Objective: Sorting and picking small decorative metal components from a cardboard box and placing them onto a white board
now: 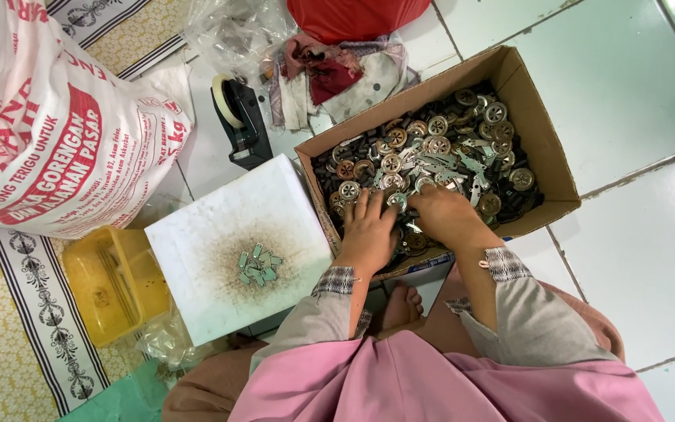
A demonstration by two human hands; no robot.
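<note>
White floor tiles [634, 94], a patterned mat [9, 336] at the side. The cardboard box [544, 148] brims with round metal parts [431, 144]. Left hand [369, 234] and right hand [447, 215] dig in, fingers curled; what they hold is hidden.

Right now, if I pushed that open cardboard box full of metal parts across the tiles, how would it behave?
The open brown cardboard box is probably heavy, being packed with round metal discs. On the glossy white floor tiles it would likely slide rather than tip, since it sits low and wide. Its thin walls may bow, and loose parts could shift.
</note>
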